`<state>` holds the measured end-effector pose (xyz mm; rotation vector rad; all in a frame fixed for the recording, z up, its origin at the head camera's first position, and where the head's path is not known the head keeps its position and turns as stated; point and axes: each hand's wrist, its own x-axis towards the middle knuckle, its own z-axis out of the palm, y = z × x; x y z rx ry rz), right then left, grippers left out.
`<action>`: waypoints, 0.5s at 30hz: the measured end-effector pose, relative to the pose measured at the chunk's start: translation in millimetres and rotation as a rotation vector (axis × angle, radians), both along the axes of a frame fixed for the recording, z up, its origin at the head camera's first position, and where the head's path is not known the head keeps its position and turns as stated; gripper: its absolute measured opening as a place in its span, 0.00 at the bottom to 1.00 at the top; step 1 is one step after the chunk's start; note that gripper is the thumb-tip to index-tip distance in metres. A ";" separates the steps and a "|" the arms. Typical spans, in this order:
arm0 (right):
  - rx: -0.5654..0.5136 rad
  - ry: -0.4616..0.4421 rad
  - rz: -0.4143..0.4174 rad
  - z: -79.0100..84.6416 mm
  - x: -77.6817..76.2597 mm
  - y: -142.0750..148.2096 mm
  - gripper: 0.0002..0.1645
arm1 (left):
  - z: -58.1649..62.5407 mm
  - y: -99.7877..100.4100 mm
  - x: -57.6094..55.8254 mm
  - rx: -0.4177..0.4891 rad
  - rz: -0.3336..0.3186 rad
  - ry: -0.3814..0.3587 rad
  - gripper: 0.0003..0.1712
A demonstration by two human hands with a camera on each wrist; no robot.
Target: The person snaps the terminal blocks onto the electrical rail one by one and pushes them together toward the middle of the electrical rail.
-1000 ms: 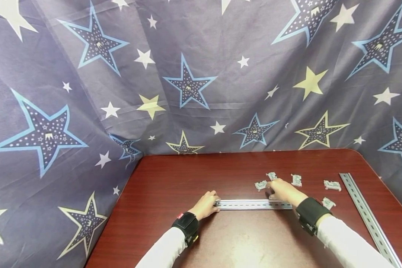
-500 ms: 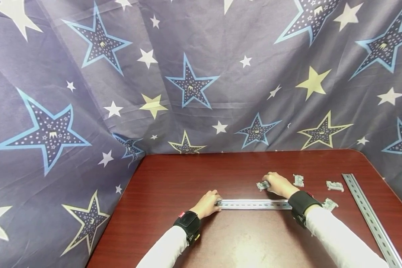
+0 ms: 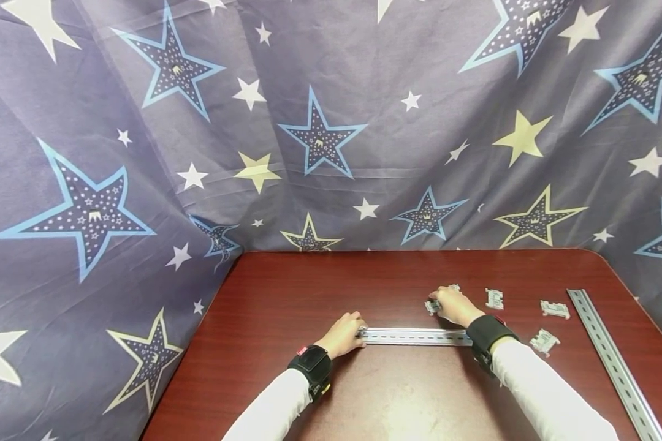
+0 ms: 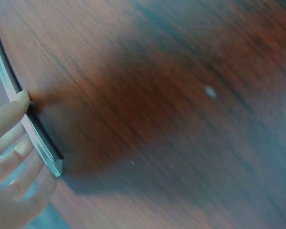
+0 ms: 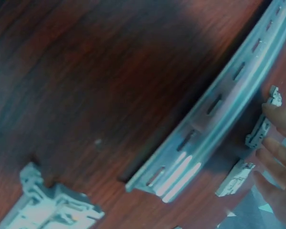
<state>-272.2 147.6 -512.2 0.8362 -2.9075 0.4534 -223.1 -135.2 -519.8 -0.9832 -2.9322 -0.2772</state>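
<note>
A slotted metal DIN rail (image 3: 414, 336) lies crosswise on the table. My left hand (image 3: 342, 335) grips its left end; in the left wrist view the thumb (image 4: 12, 112) is on one side of the rail and the fingers are on the other. My right hand (image 3: 455, 306) is beyond the rail's right part, at a grey terminal block (image 3: 431, 307). In the right wrist view, thumb and forefinger pinch this terminal block (image 5: 261, 129). Another terminal block (image 5: 236, 179) lies beside those fingers, mostly hidden by the hand in the head view.
More terminal blocks lie to the right: one at the back (image 3: 494, 299), one farther right (image 3: 555, 309) and one nearer (image 3: 544, 342). A second DIN rail (image 3: 612, 358) runs along the table's right side. A star-patterned cloth (image 3: 320, 184) hangs behind the table (image 3: 287, 282).
My right hand has moved left and away from the rail, past the farther terminal block, onto the left one. The left hand stays on the rail's end.
</note>
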 end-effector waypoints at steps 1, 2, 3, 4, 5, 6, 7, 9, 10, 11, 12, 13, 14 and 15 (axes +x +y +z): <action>0.007 0.013 0.003 -0.9 0.4 0.5 0.19 | -0.8 0.0 -0.3 -0.002 -0.004 0.003 0.13; 0.009 0.024 0.008 -1.5 1.0 0.9 0.19 | -0.8 0.1 -0.2 -0.004 -0.004 0.003 0.13; 0.013 0.034 0.013 -1.6 1.7 1.0 0.18 | -0.9 -0.1 -0.1 -0.004 -0.003 0.001 0.13; 0.015 0.043 0.018 -1.5 2.4 0.9 0.18 | -0.8 -0.2 0.0 -0.007 -0.002 0.001 0.14; 0.016 0.048 0.022 -1.2 3.1 0.7 0.18 | -0.6 -0.3 0.1 -0.008 0.001 -0.002 0.14; 0.021 0.053 0.025 -1.8 2.9 0.6 0.17 | -0.4 -0.3 0.0 -0.008 0.004 -0.005 0.14; 0.013 0.059 0.032 -3.1 2.2 0.8 0.16 | -0.2 -0.3 0.1 -0.007 0.006 -0.008 0.13; -0.004 0.062 0.047 -10.9 -2.9 2.5 0.14 | 0.4 -0.3 0.3 -0.003 0.012 -0.014 0.13; -0.019 0.071 0.063 -19.5 -8.4 4.9 0.13 | 0.5 -0.1 0.2 -0.002 0.012 -0.015 0.13; -0.037 0.078 0.077 -28.2 -14.2 7.5 0.12 | 0.4 0.1 0.1 0.000 0.011 -0.016 0.13; -0.058 0.086 0.094 -37.7 -20.6 10.5 0.11 | 0.1 0.2 0.1 0.001 0.012 -0.015 0.13; -0.096 0.117 0.128 -55.2 -32.1 15.4 0.09 | -0.1 0.3 0.1 0.001 0.010 -0.013 0.13; -0.107 0.121 0.138 -63.1 -37.6 18.2 0.09 | -0.4 0.5 0.0 0.000 0.010 -0.010 0.13; -0.118 0.118 0.140 -67.9 -40.9 19.8 0.09 | -0.9 0.7 -0.1 -0.002 0.011 -0.007 0.13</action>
